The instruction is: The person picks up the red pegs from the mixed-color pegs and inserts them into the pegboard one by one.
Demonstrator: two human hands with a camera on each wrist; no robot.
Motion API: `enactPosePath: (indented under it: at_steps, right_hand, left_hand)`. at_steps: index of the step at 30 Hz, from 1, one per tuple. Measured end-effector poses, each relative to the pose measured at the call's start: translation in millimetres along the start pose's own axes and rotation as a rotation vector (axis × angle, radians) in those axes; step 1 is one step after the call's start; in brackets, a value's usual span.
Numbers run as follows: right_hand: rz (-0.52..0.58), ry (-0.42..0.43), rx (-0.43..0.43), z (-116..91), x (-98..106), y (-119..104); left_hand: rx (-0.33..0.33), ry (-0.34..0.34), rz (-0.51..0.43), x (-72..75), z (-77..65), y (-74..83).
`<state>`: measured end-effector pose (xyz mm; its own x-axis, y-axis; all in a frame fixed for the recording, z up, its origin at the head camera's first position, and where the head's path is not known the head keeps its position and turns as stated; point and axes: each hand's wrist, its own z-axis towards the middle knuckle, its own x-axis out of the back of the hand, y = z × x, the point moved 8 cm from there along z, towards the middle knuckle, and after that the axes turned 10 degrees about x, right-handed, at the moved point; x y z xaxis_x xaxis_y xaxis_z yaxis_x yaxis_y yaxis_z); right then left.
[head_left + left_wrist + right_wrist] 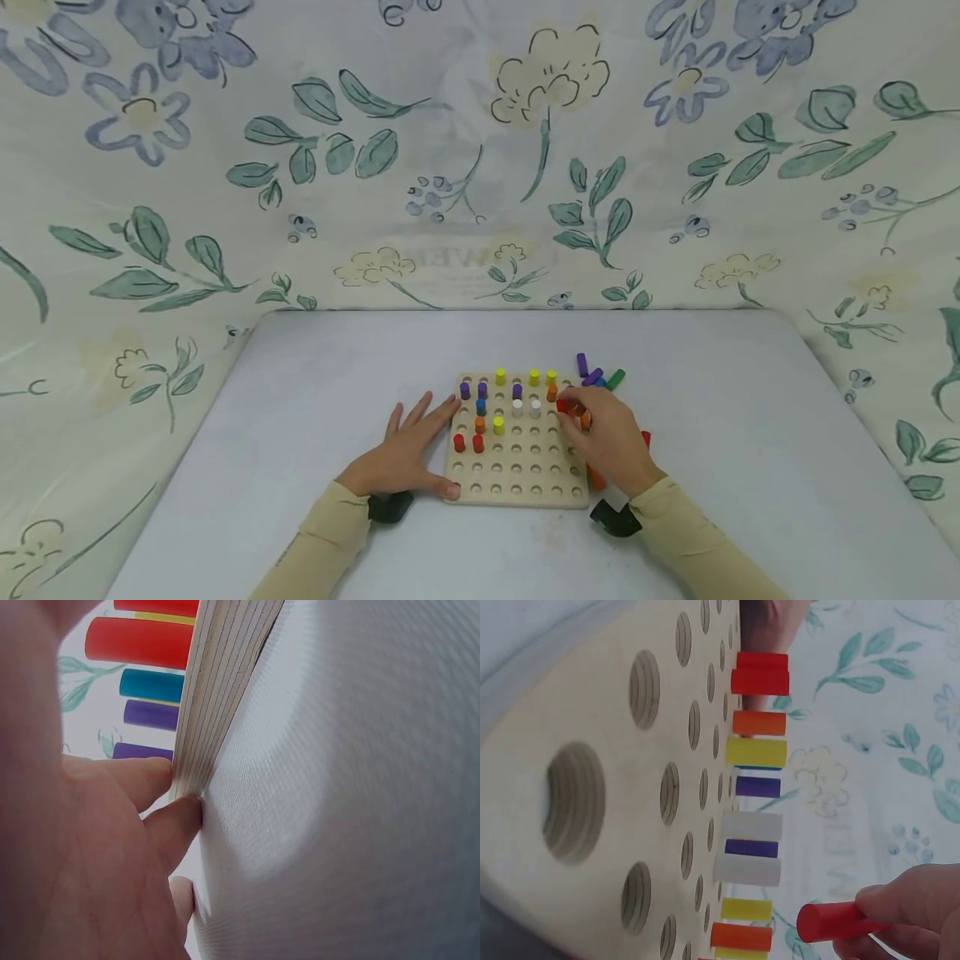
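A wooden peg board (525, 479) with rows of round holes lies on the table. Coloured pegs stand upright in its far and left parts: yellow, purple, blue, white, orange and red, with two red pegs (468, 443) nearest me on the left. My left hand (405, 450) has its fingers spread along the board's left edge, the thumb at the near left corner. In the left wrist view, fingertips (157, 780) touch the board's layered side. Over the board's right side, my right hand (611, 433) pinches a red peg (832, 921) between thumb and fingers, held clear of the holes.
Loose purple, blue and green pegs (617, 380) lie past the board's far right corner. More loose pegs, orange (597, 478) and red (646, 438), lie right of the board, partly hidden by my right hand. Flowered cloth (480, 167) hangs behind the white table (315, 367).
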<state>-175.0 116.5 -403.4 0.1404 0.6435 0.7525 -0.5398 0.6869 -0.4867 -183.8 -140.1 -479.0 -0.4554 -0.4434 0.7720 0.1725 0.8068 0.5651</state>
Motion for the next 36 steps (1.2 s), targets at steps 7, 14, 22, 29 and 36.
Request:
enactPosePath:
  at_steps: [7,14,22,29,36]
  right_hand:
    - [0.005,-0.036,-0.006,-0.8,-12.1,-2.9]
    - [0.037,-0.078,0.022,1.9,-21.3,-14.4]
    - [0.024,-0.114,0.024,4.8,-27.8,-22.9]
    - [0.019,-0.125,0.046,6.1,-31.6,-28.4]
    - [0.027,-0.136,0.057,8.0,-34.0,-33.9]
  left_hand:
    - [0.013,-0.003,0.004,0.3,-0.8,-1.2]
    - [0.018,-0.009,0.0,0.6,-0.2,-2.3]
    - [0.012,-0.006,-0.005,-0.2,1.5,-2.9]
    - [0.014,-0.003,-0.006,-1.4,2.7,-3.5]
    - [0.022,-0.003,0.0,-2.5,2.2,-4.4]
